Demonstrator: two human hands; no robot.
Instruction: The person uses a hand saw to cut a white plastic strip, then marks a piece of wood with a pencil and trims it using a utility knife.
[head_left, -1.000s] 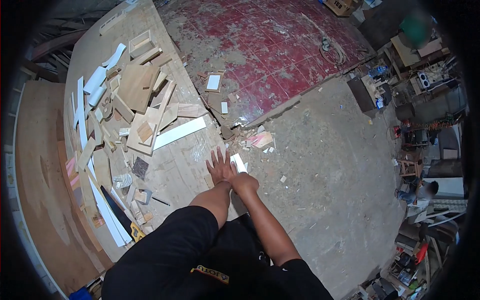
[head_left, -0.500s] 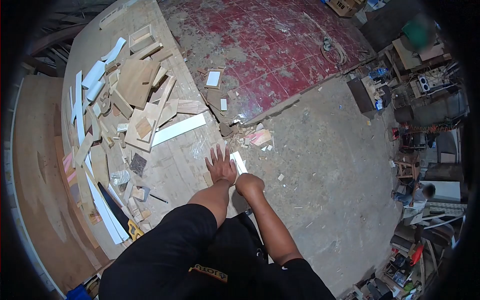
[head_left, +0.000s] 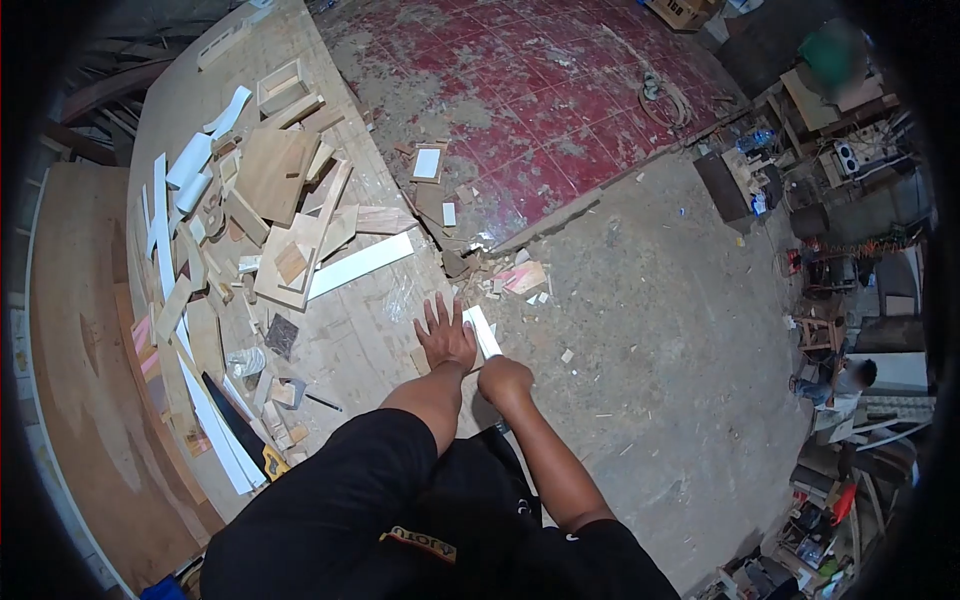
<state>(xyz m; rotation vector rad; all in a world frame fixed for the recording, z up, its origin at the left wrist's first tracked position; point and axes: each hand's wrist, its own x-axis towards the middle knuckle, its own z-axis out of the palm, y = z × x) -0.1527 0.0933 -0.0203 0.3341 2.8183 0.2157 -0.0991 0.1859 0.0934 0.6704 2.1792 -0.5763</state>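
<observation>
My left hand (head_left: 447,338) lies flat near the workbench's right edge, its fingers spread and its thumb side against a narrow white strip (head_left: 482,332). That strip runs along the bench edge toward my body. At its near end my right hand (head_left: 505,382) is closed in a fist; what it grips is hidden, and I cannot tell whether it is the strip. Beyond my left hand a longer white board (head_left: 362,264) lies slantwise on the bench (head_left: 345,345), beside crumpled clear plastic (head_left: 398,298).
A pile of wood offcuts (head_left: 275,170) covers the bench's left part, with a handsaw (head_left: 235,418) and a pen (head_left: 323,402) nearer me. Scraps litter the concrete floor (head_left: 650,350) and red tiles (head_left: 530,110). A person (head_left: 835,385) sits at the far right.
My right hand has shifted slightly toward my body, and more of the white strip shows above it. My left hand keeps its place on the bench. The view has moved a little.
</observation>
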